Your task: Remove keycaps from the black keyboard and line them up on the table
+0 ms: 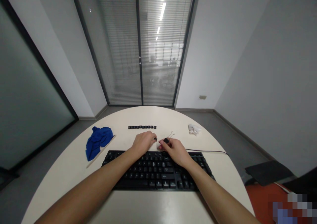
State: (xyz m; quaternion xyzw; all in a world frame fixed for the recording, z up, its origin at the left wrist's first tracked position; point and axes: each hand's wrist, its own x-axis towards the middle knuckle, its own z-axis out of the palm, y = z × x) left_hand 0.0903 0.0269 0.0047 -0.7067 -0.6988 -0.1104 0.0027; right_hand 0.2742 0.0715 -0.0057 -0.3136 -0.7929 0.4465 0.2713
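Note:
Above the back edge of a black keyboard (151,176), my two hands are close together. My left hand (145,142) pinches a small black keycap (155,139) at its fingertips. In my right hand (175,149) is a wire keycap puller (166,140), its black body between thumb and fingers and its thin wires sticking out toward the far side. Just beyond my left hand, several black keycaps (142,127) lie in a straight row on the table. My forearms cover parts of the keyboard.
A blue cloth (99,141) lies at the left with a thin wooden stick (101,151) alongside. Crumpled white tissue (194,129) sits at the back right of the round white table (64,181). The keyboard cable (208,150) runs rightward. A red chair seat (262,201) stands at the lower right.

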